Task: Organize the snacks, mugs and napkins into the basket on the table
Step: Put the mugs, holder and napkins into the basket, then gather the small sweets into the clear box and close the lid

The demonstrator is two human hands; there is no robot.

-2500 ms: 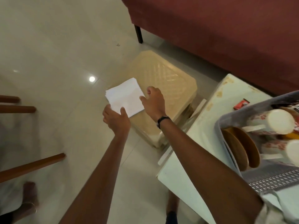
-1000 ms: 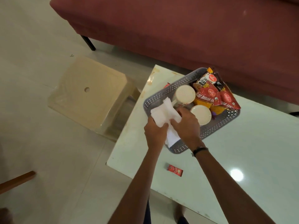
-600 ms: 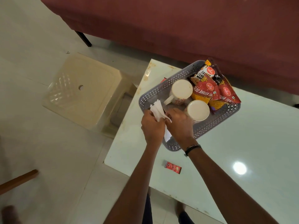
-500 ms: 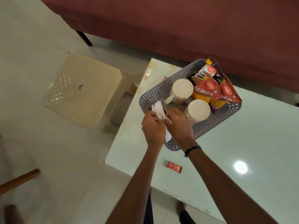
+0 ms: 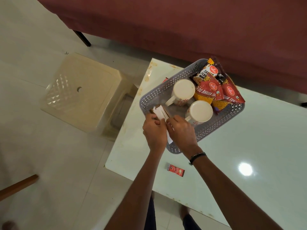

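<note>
A grey perforated basket (image 5: pixel 159 92) stands near the left end of the white table (image 5: pixel 249 146). Inside it are two cream mugs (image 5: pixel 183 90) (image 5: pixel 200 110) and several red snack packets (image 5: pixel 216 90) at its far end. A stack of white napkins (image 5: pixel 160 113) stands on edge in the basket's near left corner, against something brown. My left hand (image 5: pixel 154 130) and my right hand (image 5: pixel 181 131) both pinch the napkins from either side; the stack's lower part is hidden between them.
A small red sachet (image 5: pixel 175 170) lies on the table near its front edge. A beige plastic stool (image 5: pixel 83 92) stands on the tiled floor to the left. A dark red sofa (image 5: pixel 182 22) runs along the far side. A wooden chair leg (image 5: pixel 18 186) is at lower left.
Both hands carried the napkins from the stool to the basket and lowered them into its near left corner. The stack went from flat and spread to folded upright, deeper in the basket.
</note>
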